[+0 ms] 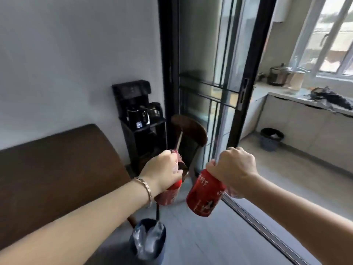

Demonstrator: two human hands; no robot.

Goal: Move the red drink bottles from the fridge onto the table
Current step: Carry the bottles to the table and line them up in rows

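Note:
My left hand (162, 172) grips the top of a red drink bottle (169, 195) that hangs below it, label mostly hidden by my wrist. In my right hand (235, 169) is a second red drink bottle (205, 194) with white and black print, held by its neck and tilted down to the left. A pale object shows just under my right wrist; I cannot tell what it is. Both bottles hang in the air above the floor. Neither the fridge nor the table is in view.
A brown wooden bench back (57, 169) fills the left. A black water dispenser (139, 119) stands by the wall, a chair (191, 131) beside it. A bin with a plastic liner (148, 241) sits below. Black-framed glass sliding door (242, 96) opens onto a kitchen counter (305, 100).

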